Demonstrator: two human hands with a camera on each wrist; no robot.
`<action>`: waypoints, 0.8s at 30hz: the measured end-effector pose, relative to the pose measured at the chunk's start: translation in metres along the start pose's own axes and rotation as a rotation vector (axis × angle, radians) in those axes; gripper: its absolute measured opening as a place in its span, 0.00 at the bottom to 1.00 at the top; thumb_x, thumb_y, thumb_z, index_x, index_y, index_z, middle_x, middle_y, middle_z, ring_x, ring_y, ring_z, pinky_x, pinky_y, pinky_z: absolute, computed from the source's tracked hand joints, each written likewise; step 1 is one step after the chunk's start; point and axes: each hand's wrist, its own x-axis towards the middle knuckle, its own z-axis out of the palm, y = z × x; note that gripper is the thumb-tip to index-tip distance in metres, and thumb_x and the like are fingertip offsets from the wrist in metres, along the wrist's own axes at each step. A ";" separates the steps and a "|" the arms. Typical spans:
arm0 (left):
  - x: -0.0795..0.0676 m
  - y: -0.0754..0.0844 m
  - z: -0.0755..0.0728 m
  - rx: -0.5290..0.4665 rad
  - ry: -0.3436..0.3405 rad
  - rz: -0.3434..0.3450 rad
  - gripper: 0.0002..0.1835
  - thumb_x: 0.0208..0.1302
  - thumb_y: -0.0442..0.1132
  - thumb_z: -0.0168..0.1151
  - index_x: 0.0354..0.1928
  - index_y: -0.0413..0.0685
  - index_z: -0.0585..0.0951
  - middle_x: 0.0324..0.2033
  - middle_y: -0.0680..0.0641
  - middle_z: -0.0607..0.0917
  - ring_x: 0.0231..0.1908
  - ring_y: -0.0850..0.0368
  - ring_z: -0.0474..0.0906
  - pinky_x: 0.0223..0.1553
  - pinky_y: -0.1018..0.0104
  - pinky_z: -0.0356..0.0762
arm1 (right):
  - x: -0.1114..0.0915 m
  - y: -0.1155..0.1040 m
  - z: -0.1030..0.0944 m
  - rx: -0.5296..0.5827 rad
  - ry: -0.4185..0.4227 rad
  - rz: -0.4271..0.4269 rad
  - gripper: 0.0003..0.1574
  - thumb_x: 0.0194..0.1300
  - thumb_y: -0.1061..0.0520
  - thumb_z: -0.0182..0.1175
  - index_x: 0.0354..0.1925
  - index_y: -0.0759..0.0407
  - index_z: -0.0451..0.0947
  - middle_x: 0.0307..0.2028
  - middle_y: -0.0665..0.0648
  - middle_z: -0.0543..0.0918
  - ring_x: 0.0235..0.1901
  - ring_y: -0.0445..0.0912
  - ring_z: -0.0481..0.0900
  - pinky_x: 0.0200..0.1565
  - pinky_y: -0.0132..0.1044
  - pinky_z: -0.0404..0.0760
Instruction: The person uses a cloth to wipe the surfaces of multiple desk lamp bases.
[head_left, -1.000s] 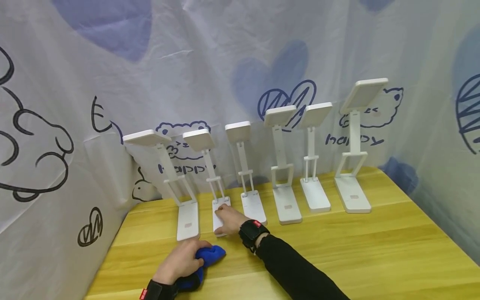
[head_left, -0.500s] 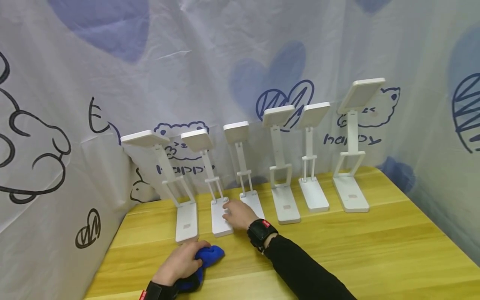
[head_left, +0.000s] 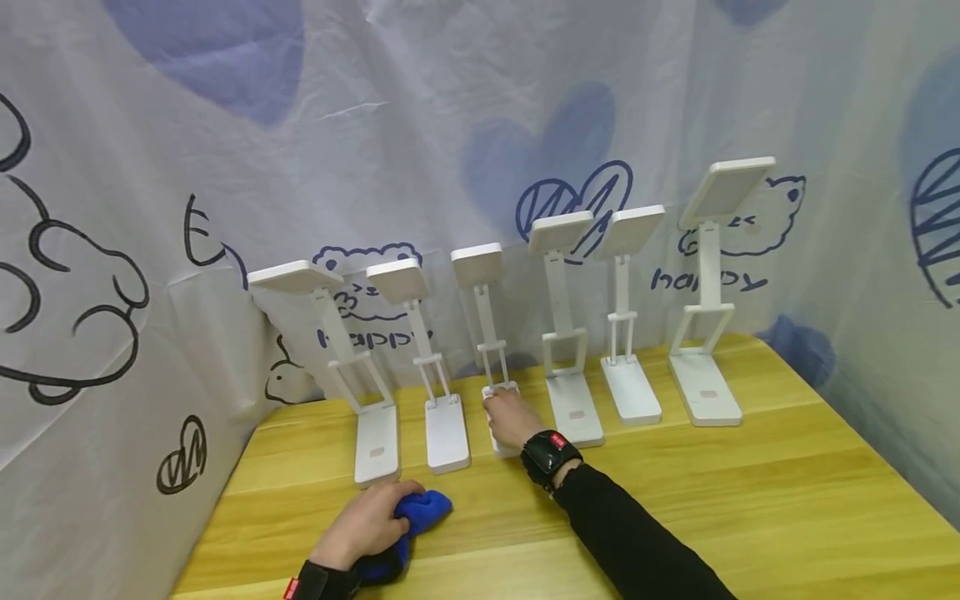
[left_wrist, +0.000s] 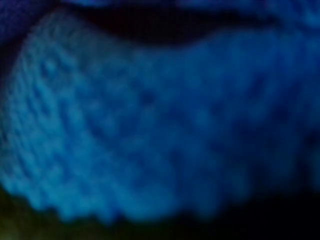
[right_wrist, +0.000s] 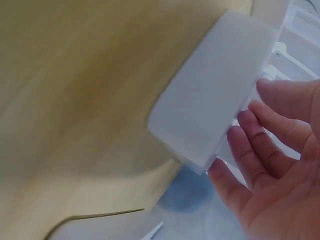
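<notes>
Head view: left hand [head_left: 367,518], below centre and left, has its fingers curled around a blue cloth [head_left: 423,510], which lies on the yellow wood-grain table [head_left: 675,500]. Left wrist view is all blurry blue fabric, so individual fingers can't be told there. Right hand [head_left: 513,419] sits just below and right of frame centre, over the base of the third lamp [head_left: 486,315] from the left. Right wrist view, right side: fingers loosely bent and slightly parted, tips at the long edge of a white slab [right_wrist: 215,90]; can't tell how hard they press. Third lamp is upright, mid-frame, in a row of six white folding lamps. First lamp [head_left: 335,327] and second lamp [head_left: 417,327] stand to its left; fourth lamp [head_left: 557,293], fifth lamp [head_left: 622,283] and sixth lamp [head_left: 708,267] to its right, the last reaching highest in frame. Black band [head_left: 550,457] on the right wrist, black sleeve [head_left: 637,533] running to the bottom edge. Behind: pale curtain [head_left: 420,150] with blue hearts and cartoon outlines.
</notes>
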 end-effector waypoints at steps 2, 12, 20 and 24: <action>0.001 -0.001 0.001 0.004 -0.002 -0.001 0.22 0.53 0.33 0.61 0.53 0.48 0.79 0.47 0.42 0.82 0.47 0.45 0.77 0.47 0.42 0.76 | 0.000 0.003 0.001 0.012 0.015 0.012 0.09 0.58 0.62 0.62 0.39 0.63 0.83 0.39 0.60 0.82 0.40 0.53 0.77 0.45 0.45 0.80; 0.001 -0.003 0.003 0.002 -0.018 -0.025 0.22 0.53 0.33 0.61 0.53 0.48 0.79 0.47 0.42 0.82 0.47 0.45 0.77 0.47 0.43 0.76 | -0.007 0.004 -0.004 0.070 -0.012 0.020 0.12 0.56 0.61 0.65 0.41 0.62 0.84 0.38 0.59 0.82 0.39 0.52 0.78 0.43 0.45 0.81; 0.001 -0.002 0.001 -0.002 -0.029 -0.030 0.23 0.53 0.33 0.60 0.54 0.49 0.79 0.48 0.42 0.82 0.48 0.45 0.76 0.47 0.43 0.76 | -0.020 0.005 -0.007 0.050 -0.002 -0.058 0.13 0.57 0.62 0.64 0.42 0.62 0.83 0.38 0.58 0.82 0.39 0.50 0.77 0.44 0.44 0.80; 0.002 -0.001 0.000 0.005 -0.021 -0.023 0.23 0.52 0.33 0.61 0.54 0.48 0.79 0.48 0.42 0.82 0.48 0.45 0.76 0.47 0.43 0.76 | -0.029 0.004 -0.012 0.035 -0.031 -0.107 0.14 0.57 0.63 0.63 0.44 0.62 0.83 0.40 0.58 0.81 0.41 0.50 0.77 0.45 0.44 0.80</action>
